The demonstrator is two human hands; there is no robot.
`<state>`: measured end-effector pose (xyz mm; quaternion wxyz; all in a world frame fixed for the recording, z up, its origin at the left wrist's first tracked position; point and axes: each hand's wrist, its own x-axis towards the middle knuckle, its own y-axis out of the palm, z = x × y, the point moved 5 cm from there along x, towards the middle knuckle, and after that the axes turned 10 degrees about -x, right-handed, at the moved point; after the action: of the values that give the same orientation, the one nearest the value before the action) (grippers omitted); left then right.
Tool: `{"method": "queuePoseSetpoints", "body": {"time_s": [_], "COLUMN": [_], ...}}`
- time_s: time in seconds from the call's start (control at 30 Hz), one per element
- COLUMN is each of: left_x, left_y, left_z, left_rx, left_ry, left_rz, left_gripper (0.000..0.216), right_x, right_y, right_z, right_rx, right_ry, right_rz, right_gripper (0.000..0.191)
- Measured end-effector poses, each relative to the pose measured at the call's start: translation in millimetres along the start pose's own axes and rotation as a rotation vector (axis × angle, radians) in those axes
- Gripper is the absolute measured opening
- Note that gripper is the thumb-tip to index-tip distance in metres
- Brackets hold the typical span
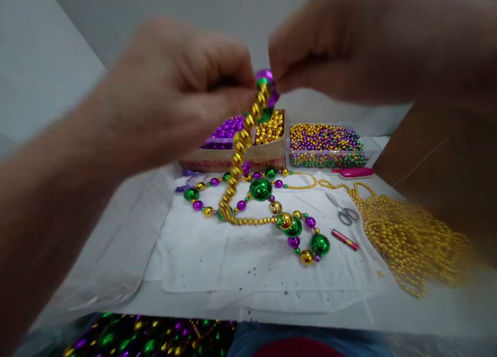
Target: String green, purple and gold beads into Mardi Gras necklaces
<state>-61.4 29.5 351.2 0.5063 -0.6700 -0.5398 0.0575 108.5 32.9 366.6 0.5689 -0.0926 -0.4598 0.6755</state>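
Left hand [194, 82], 11 o'clock in view, and right hand [334, 51], 1 o'clock: both closed, gripping bead strand [237, 162] at fingertips; exact pinch blurred. Strand hangs from 12 o'clock past centre, then bends toward green ball [294, 226] at 5 o'clock, over white cloth [202, 258]. Scissors [345, 214], 4 o'clock, near gold chain pile [407, 238]. Mixed-bead tub [326, 145] between 2 and 3 o'clock.

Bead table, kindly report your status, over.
Left hand and right hand: raised, close together. Gold bead strand: hanging from between them. Scissors: aside, at right.
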Motion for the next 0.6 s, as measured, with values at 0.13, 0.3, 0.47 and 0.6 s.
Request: {"method": "queuePoseSetpoints", "body": {"time_s": [0.13, 0.3, 0.47, 0.6], "left_x": [-30.6, -81.4, -114.8, -100.2], "left_y": [49.9, 109.2, 139.0, 118.4], "left_z": [6.9, 42.8, 58.4, 54.5], "left_rx": [0.014, -0.252, -0.359, -0.357], "left_ry": [0.187, 0.016, -0.125, -0.155], "left_rz": [0.172, 0.359, 0.461, 0.436], "left_gripper": [0.035, 0.024, 0.022, 0.019], "right_x": [-30.4, -76.7, -109.5, -94.2], "right_y": [41.4, 111.8, 150.3, 135.7], "right_z": [-3.1, -54.3, -77.6, -64.9], "right_rx": [-0.476, -0.445, -0.343, -0.331], "right_ry": [-0.474, -0.526, -0.468, -0.391], "right_rz": [0.169, 0.335, 0.434, 0.385], "right_gripper": [0.048, 0.019, 0.024, 0.020]}}
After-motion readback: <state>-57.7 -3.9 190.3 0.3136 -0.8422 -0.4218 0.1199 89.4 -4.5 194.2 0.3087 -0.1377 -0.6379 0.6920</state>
